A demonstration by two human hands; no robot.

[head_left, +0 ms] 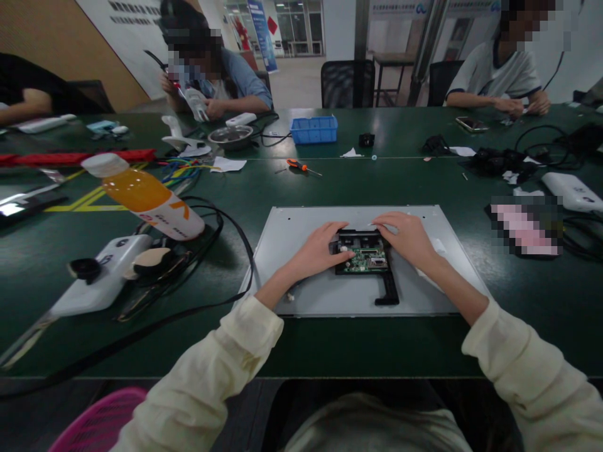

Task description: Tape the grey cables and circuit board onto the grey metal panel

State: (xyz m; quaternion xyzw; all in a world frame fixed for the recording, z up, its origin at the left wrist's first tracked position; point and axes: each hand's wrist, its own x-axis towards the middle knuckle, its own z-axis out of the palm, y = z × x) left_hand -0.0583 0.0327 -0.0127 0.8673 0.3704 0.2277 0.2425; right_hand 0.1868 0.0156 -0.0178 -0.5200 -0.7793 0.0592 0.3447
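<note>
A black frame with a green circuit board [363,260] lies on a flat grey panel [301,295] in front of me. My left hand [325,248] grips the frame's left side, its thumb on the board's left edge and its fingers at the upper left corner. At the frame's upper right corner is my right hand [404,236], thumb and index finger close together; what is between them, if anything, is too small to name. A black arm [390,290] extends from the frame's lower right toward me.
An orange drink bottle [146,198], a white device [101,276] and black cables stand left. Beyond the panel are a screwdriver [301,166] and a blue basket [313,130]. A phone [525,229] lies right. Other people sit across the table.
</note>
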